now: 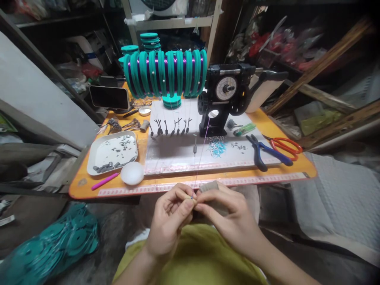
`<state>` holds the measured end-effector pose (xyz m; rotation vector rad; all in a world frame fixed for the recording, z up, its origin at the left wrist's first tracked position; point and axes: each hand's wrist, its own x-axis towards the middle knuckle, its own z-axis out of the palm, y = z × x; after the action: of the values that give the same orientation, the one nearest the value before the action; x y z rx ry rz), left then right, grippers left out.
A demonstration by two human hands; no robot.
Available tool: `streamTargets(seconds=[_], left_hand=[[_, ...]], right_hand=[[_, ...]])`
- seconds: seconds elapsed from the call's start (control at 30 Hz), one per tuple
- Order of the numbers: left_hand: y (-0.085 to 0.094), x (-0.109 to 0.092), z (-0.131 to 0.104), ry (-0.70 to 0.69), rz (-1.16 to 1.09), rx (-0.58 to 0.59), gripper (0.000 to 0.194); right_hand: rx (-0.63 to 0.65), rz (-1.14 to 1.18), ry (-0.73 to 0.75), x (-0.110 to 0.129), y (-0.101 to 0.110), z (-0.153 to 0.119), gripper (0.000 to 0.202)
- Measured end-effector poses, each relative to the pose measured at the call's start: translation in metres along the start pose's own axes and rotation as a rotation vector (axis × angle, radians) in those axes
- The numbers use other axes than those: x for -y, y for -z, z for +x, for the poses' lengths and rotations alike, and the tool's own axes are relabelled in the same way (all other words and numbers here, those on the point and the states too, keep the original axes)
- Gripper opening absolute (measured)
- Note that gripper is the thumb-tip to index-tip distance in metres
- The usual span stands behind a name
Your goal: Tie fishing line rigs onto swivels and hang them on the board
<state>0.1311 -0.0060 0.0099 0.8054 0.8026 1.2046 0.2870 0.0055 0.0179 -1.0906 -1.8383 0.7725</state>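
My left hand (175, 215) is closed in a pinch in front of the table's near edge. A thin purple line (202, 152) runs down from the black winding machine (219, 99) to its fingertips. Right beside it, my right hand (227, 209) pinches at the same spot, thumb and forefinger together. A tiny dark blue bit (192, 197) shows between the fingertips; its kind is too small to make out. Teal foam spools (166, 73) wound with purple line sit in a row on the machine's shaft. Several dark weights (173, 132) hang on lines below the spools.
On the orange table (80, 182) a white tray (89, 158) holds grey pieces, near a small white bowl (132, 173) and a pink pen-like tool (104, 181). Blue pliers (273, 153), orange scissors (286, 147) and blue bits (217, 148) lie right. A phone (109, 97) stands left.
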Motion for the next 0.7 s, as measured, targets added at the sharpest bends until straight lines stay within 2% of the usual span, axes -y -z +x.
streamTargets(seconds=[0.1,0.17,0.23,0.3,0.4,0.47,0.53,0.63,0.7], left_hand=[[0.005,-0.005,-0.001,-0.086,0.226,0.015,0.025],[0.008,-0.009,-0.001,-0.263,0.549,0.007,0.019],[0.009,-0.014,-0.002,-0.499,0.878,0.005,0.014],[0.007,-0.019,-0.004,-0.681,1.074,0.025,0.016],[0.004,-0.027,-0.005,-0.765,1.154,0.043,0.021],[0.004,-0.032,-0.005,-0.737,1.110,0.024,0.019],[0.005,-0.036,-0.004,-0.622,0.969,0.005,0.016],[0.006,-0.033,-0.001,-0.298,0.546,0.069,0.017],[0.003,-0.027,0.001,-0.070,0.194,0.146,0.020]], right_hand=[[-0.074,-0.245,0.302,-0.001,0.005,-0.002,0.016],[-0.118,-0.403,0.553,-0.001,0.012,0.000,0.020],[-0.107,-0.443,0.730,-0.001,0.019,0.005,0.019],[0.002,-0.362,0.763,0.000,0.024,0.014,0.016],[0.194,-0.215,0.612,0.003,0.028,0.029,0.018],[0.205,-0.160,0.562,0.005,0.029,0.036,0.018],[0.143,-0.123,0.605,0.005,0.029,0.036,0.015],[0.088,-0.124,0.705,0.001,0.031,0.026,0.015],[0.091,-0.091,0.679,-0.002,0.032,0.017,0.021]])
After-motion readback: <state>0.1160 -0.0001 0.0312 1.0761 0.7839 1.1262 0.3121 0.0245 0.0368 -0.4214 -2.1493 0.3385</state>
